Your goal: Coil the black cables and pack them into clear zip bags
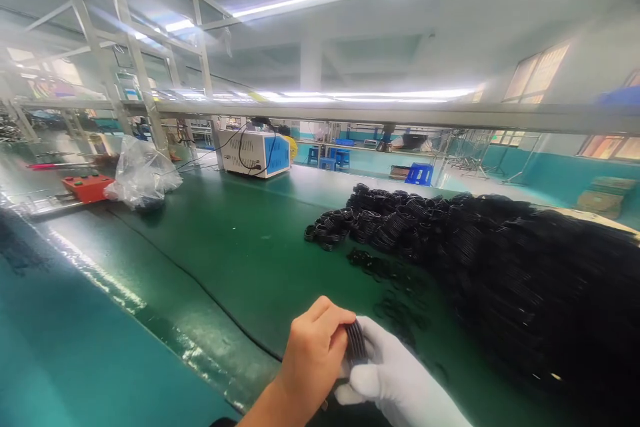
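Observation:
Close to me, above the green tabletop (240, 240), a small coil of black cable (356, 341) sits between my two hands. My left hand (313, 353), bare, closes on its near left side with thumb and fingers. A white glove covers my right hand (393, 367), whose fingers wrap around the coil from the right. Part of the coil is hidden behind the fingers. Beyond my hands and to the right lies a large pile of similar black coils (465, 240). Several small loose black pieces (387, 267) lie between that pile and my hands.
A black cord (200, 287) runs across the table on the left. Farther back stand a red control box (87, 187), a clear plastic bag (143, 173) and a white-and-blue machine (255, 153). A metal shelf beam (350, 113) spans above the table. Blue stools (419, 174) stand beyond.

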Demonstrator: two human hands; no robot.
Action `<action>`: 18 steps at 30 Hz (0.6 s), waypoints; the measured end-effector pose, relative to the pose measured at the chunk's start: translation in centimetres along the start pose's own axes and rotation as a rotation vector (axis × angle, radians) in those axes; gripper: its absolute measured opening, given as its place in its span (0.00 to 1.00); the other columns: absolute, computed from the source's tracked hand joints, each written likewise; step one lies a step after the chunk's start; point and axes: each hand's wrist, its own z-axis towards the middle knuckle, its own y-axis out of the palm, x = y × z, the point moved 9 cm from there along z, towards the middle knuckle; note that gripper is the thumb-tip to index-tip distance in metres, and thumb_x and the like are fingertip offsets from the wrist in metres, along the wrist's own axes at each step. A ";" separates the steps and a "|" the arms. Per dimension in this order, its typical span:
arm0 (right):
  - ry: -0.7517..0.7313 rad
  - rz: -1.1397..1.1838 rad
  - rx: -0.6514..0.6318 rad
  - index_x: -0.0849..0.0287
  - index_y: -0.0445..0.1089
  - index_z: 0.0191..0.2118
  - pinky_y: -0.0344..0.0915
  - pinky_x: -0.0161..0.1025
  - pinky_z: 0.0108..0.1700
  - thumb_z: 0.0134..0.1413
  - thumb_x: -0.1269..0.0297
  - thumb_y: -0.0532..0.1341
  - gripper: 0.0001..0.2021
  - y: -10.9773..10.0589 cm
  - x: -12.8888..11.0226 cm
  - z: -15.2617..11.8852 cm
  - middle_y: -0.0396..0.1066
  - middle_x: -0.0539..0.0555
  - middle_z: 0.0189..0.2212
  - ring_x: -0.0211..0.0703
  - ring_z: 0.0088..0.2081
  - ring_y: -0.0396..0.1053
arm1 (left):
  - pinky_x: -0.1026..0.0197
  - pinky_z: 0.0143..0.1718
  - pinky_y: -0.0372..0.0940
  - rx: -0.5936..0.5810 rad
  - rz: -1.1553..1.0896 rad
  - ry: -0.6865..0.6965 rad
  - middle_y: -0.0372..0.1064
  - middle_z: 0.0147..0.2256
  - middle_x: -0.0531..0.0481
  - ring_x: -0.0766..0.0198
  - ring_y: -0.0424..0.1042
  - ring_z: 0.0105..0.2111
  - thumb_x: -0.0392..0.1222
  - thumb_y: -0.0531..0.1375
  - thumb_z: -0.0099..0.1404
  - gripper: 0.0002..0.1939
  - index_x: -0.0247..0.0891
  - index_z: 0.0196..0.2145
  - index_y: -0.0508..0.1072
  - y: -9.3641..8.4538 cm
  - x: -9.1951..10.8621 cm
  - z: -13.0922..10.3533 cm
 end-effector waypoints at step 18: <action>-0.023 -0.080 0.074 0.59 0.66 0.36 0.65 0.42 0.37 0.27 0.76 0.66 0.22 0.8 -1.7 -0.2 0.68 0.49 0.31 0.42 0.34 0.67 | 0.65 0.32 0.62 -0.339 -0.283 -0.449 0.66 0.30 0.55 0.66 0.65 0.30 0.39 0.61 0.51 0.07 0.41 0.32 0.71 0.2 -1.5 0.7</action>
